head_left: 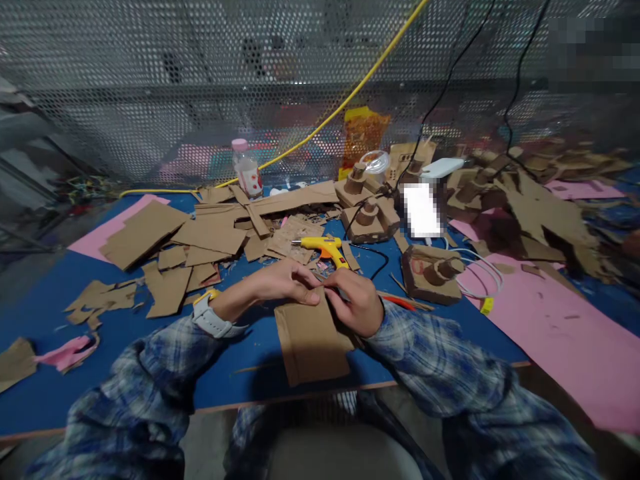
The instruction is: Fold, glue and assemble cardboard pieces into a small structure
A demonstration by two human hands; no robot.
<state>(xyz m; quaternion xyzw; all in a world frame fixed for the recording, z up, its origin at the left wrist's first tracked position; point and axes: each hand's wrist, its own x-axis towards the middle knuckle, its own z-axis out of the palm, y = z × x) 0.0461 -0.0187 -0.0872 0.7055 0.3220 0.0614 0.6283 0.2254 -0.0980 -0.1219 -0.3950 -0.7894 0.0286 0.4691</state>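
A folded piece of cardboard [311,341] is at the near edge of the blue table, tilted slightly. My left hand [286,283] pinches its top edge, thumb on the front face. At its upper right corner, my right hand [356,300] has its fingers closed on the same cardboard; what the fingertips press there is too small to make out. Just beyond my hands lies a yellow hot glue gun [324,248], its nozzle pointing left and touched by neither hand.
Cardboard scraps [205,247] cover the left and middle of the blue table [225,383]. Behind the glue gun stand cardboard models [370,220], a bottle [247,170] and a lit phone [423,210]. Pink sheets [560,327] and a white cable [483,270] lie to the right.
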